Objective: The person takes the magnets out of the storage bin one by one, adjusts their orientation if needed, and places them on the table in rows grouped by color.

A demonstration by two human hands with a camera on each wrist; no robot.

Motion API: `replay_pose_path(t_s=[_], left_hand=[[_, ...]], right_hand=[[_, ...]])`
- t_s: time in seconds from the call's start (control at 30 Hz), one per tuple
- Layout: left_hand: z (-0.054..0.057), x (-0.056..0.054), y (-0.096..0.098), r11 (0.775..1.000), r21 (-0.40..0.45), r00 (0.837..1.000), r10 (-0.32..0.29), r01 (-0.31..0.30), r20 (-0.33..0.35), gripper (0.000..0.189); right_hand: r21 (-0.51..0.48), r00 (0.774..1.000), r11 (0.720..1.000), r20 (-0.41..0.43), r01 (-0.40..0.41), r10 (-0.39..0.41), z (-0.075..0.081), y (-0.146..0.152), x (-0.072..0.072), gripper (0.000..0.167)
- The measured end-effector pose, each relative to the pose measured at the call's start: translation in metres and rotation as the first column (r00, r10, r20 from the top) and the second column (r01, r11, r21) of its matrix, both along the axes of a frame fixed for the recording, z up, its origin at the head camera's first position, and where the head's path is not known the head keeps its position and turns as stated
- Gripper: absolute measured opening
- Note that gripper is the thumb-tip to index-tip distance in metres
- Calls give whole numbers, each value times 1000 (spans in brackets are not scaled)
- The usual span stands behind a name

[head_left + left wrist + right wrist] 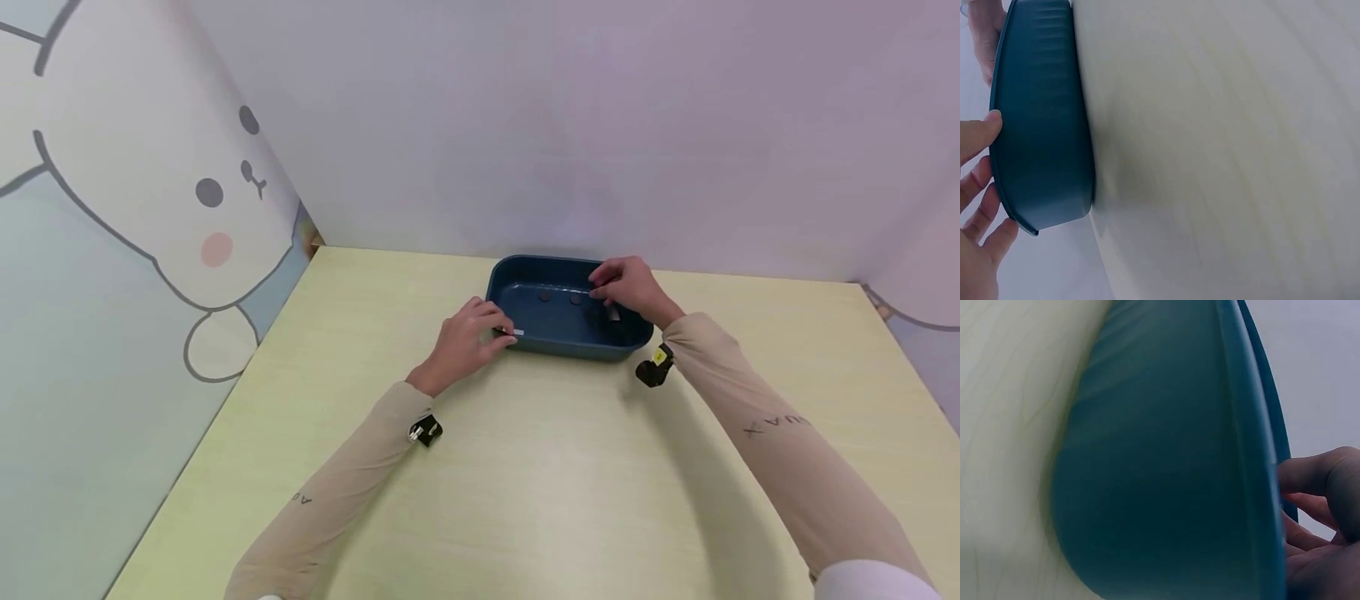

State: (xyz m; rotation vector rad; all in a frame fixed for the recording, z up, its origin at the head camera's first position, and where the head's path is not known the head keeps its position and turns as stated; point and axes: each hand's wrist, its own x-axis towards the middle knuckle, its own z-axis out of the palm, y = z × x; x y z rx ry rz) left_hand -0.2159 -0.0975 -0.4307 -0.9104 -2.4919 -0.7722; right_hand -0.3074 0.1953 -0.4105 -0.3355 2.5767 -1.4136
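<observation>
A dark blue plastic basin (570, 350) stands on the table by the wall. My left hand (472, 337) holds its front left corner, thumb at the outer side and fingers at the rim; in the left wrist view the fingertips (995, 119) touch the rim. Close by those fingers a small white strip (518, 332) shows inside. Over the basin's right part is my right hand (633, 287), its fingers bent and reaching inward. The right wrist view hides its fingertips behind the basin wall (1166, 462); I cannot tell whether they hold something. Below it shows a small pale piece (613, 313).
Two small dark round pieces (545, 296) lie on the basin's floor. A pale wood-grain table (525, 483) carries the basin, with a plain wall (525, 125) right behind. At the left, a wall panel (135, 192) bears a cartoon animal.
</observation>
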Motion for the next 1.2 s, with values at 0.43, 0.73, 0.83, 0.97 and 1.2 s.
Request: replay_pose_path(t_s=[0.43,0.73,0.83,0.97,1.2], left_hand=[[1,2,2,1000,14,1000,1,-1,7,8],[1,2,5,1000,21,1000,2,-2,1,7],[1,2,6,1000,20,1000,0,0,-3,8],[0,1,7,1000,22,1000,1,-1,-1,7],[0,2,8,1000,26,1000,10,-10,10,8]], right_hand=[[68,999,997,32,-41,39,-7,-14,-5,24],[155,998,987,50,-43,35,-13,-18,-5,23],[192,999,981,30,-31,26,-17,-20,-6,22],[219,1000,976,-8,2,0,-22,-23,-7,18],[255,999,967,-42,24,-14,-24,-27,-7,17]])
